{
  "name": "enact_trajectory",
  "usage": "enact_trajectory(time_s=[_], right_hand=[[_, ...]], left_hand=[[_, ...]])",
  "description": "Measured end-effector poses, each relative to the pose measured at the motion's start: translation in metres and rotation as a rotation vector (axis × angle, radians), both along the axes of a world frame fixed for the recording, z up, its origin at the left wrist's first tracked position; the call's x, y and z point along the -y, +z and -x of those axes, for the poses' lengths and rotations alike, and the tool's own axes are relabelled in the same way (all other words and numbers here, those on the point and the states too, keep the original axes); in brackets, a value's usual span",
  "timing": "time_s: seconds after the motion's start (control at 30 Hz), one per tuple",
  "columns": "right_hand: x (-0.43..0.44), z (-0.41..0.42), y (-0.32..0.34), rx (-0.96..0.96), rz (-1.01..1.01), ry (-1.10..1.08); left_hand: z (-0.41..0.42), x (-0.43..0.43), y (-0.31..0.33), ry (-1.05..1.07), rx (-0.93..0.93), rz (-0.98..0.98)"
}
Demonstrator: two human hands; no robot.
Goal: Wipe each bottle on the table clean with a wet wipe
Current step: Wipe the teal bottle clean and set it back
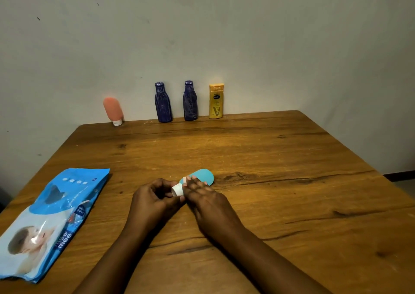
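Note:
A small teal bottle (pixel 203 175) with a white cap lies on its side in the middle of the wooden table (pixel 292 181). My left hand (pixel 155 200) curls round the white cap end. My right hand (pixel 207 200) lies over the bottle's body with fingers fairly straight; a bit of pale material shows under its fingertips. Against the wall at the table's far edge stand an orange tube (pixel 113 110) on its white cap, two dark blue bottles (pixel 163 102) (pixel 190 101) and a yellow lotion bottle (pixel 216 101).
A blue pack of wet wipes (pixel 51 221) lies flat at the table's left front. A grey wall rises right behind the row of bottles. The table's right edge drops to a floor at the far right.

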State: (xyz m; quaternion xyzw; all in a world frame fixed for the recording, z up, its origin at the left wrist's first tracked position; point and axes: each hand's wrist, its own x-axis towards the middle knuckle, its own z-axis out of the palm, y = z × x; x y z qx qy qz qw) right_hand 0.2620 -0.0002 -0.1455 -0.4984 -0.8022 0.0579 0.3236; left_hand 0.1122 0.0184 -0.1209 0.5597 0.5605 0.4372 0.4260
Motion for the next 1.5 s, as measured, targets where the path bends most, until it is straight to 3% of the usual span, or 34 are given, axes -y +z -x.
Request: enact_trajectory(time_s=[0.13,0.4,0.57,0.77,0.93,1.03,1.13,1.27,1.4,1.5], right_hand=[[-0.006,-0.004,0.0,0.05,-0.077,-0.02],[-0.037,-0.032,0.006,-0.067,-0.009,-0.355],[-0.008,0.005,0.007,-0.018,-0.065,-0.108],[-0.036,-0.028,0.008,-0.087,0.021,-0.344],[-0.007,0.007,0.011,-0.044,-0.081,-0.046],[-0.018,-0.004,0.008,-0.047,-0.093,-0.109],[-0.036,-0.034,0.003,-0.099,-0.013,-0.314],[-0.037,-0.063,0.006,-0.351,-0.012,-0.49],[-0.031,-0.061,0.009,-0.462,-0.071,-0.468],[-0.03,-0.051,0.009,-0.459,-0.083,-0.403]], left_hand=[[0.003,-0.002,-0.002,-0.014,-0.007,0.021],[0.001,-0.003,-0.002,0.008,0.035,0.051],[0.002,-0.002,-0.002,-0.006,0.068,0.06],[0.003,-0.003,-0.004,0.016,-0.001,0.062],[0.003,0.0,-0.001,0.002,-0.038,0.025],[0.0,0.002,0.003,0.01,0.049,0.056],[0.0,0.002,0.007,0.024,0.064,0.085],[0.01,-0.007,0.008,0.019,0.164,0.182],[0.009,-0.013,0.011,0.119,0.259,0.273],[0.005,-0.017,0.01,0.149,0.187,0.267]])
